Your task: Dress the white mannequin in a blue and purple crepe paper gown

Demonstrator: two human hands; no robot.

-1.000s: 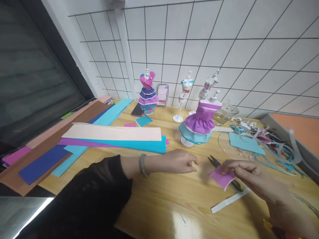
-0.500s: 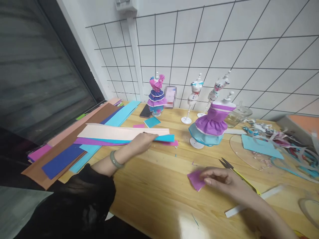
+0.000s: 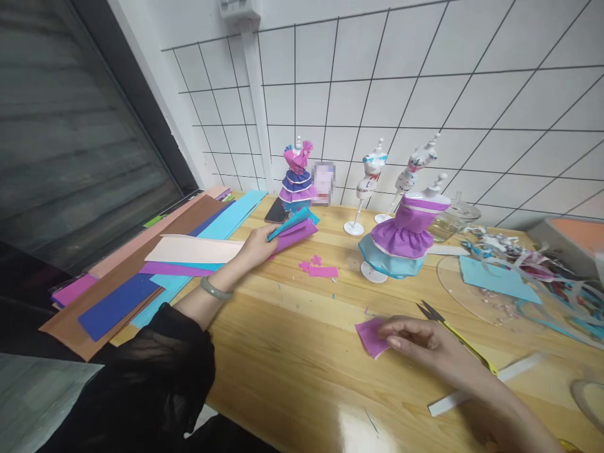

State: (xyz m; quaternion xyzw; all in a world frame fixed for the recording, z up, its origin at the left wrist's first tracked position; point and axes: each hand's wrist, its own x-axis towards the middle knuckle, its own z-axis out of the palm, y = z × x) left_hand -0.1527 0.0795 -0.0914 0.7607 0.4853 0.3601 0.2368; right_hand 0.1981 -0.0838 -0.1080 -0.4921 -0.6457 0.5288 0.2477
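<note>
My left hand (image 3: 257, 246) grips the right ends of several long strips and lifts them off the table. Among them are a purple strip (image 3: 296, 238), a blue one (image 3: 289, 224) and, by the wrist, a cream one (image 3: 189, 249). On the wood beyond that hand lie small pink cut pieces (image 3: 323, 272). A small purple square (image 3: 370, 337) is pinched between the fingers of my right hand (image 3: 415, 336), low over the table. Scissors with yellow handles (image 3: 460, 340) lie beside my right hand.
A form in a purple and light-blue dress (image 3: 406, 236) stands behind my right hand. Farther back are a layered-dress form (image 3: 296, 179) and bare-skirted forms (image 3: 372, 173). Long coloured sheets (image 3: 113, 305) cover the left; ribbons (image 3: 570, 296) and a glass jar (image 3: 453, 220) are at right.
My left hand has moved slightly left and up, folding the purple and blue strip ends upward and back. Pink pieces beneath them now show. My right hand has hardly moved.
</note>
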